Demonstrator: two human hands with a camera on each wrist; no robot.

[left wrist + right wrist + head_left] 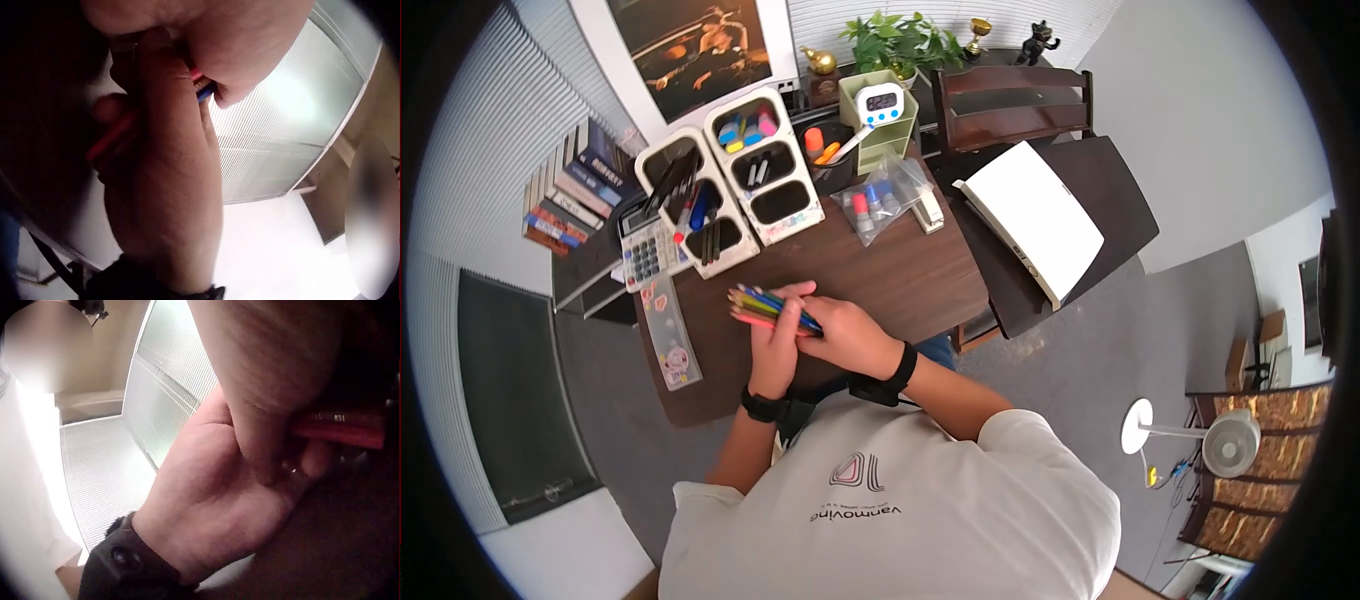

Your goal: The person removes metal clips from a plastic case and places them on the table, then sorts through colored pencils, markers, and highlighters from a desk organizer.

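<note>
Dark wood-grain tabletop (890,268) with rounded corners on my feed. Left hand (774,352) and right hand (852,335) both clasp 1 bundle of slim coloured pencils (752,304) over it, tips poking out; 2 smooth cream organizers (796,231) and a crinkly clear bag (880,205) sit beyond.

Coloured pencils (755,307) (red, olive, blue among them) are held bundled, pointed tips leftward.

Pencils (753,304) partly hidden by left hand (776,350) and right hand (850,332), shirt (880,550) cut at head view's bottom, fine print (858,504) illegible.
</note>
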